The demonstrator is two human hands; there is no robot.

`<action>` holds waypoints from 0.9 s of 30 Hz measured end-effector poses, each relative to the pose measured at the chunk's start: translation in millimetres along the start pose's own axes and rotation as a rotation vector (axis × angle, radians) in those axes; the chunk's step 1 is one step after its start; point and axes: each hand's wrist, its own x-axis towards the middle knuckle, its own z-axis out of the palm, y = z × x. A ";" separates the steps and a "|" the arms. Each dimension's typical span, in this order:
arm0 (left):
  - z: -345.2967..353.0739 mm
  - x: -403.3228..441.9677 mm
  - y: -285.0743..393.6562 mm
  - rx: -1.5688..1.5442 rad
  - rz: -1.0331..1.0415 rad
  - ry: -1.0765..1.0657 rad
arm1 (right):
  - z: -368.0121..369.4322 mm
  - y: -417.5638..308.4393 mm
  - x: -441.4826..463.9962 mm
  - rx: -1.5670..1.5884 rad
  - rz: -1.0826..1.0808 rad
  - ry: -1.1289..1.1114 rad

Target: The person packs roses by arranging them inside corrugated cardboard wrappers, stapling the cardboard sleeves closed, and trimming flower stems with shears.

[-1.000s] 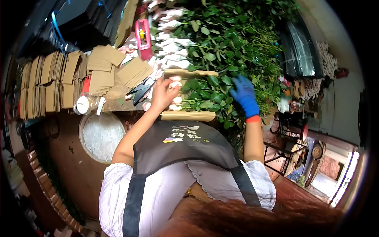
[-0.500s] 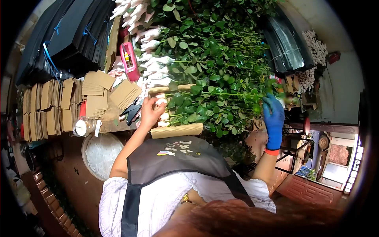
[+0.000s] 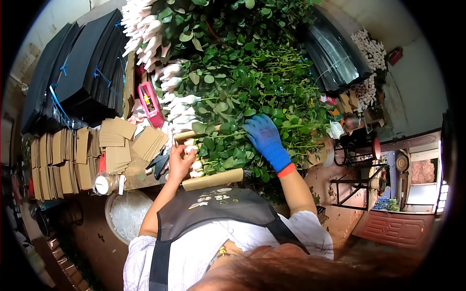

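Note:
My bare left hand (image 3: 180, 162) is at the flower end of a small bunch of pale pink roses (image 3: 196, 167), its fingers curled around a rose head that they partly hide. My right hand (image 3: 264, 137), in a blue glove with an orange cuff, lies with fingers stretched out over the leafy green stems (image 3: 228, 155). The roses lie between two strips of corrugated cardboard, the near strip (image 3: 212, 179) in front of my apron and the far one (image 3: 196, 132) partly under leaves.
Roses with white-wrapped heads (image 3: 182, 109) lie beyond, under thick foliage. A pink tape dispenser (image 3: 151, 104), black scissors (image 3: 159, 164) and cardboard pieces (image 3: 116, 132) are to the left. Stacked black sheets (image 3: 92, 63) stand behind them. A white tub (image 3: 127, 213) sits below the table edge.
My right hand has moved left from the stem ends to the middle of the stems. My left hand stays by the rose heads. The whole view has shifted slightly.

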 end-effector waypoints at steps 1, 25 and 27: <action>-1.6 -1.8 6.8 0.004 0.008 -0.001 | -16.6 -6.4 -3.7 0.031 -0.024 0.078; -7.7 -7.0 18.5 0.131 -0.084 -0.007 | -10.2 169.8 190.8 0.417 0.220 0.271; -6.9 -8.8 19.0 0.091 -0.116 0.003 | 13.7 188.3 247.9 0.245 0.277 0.080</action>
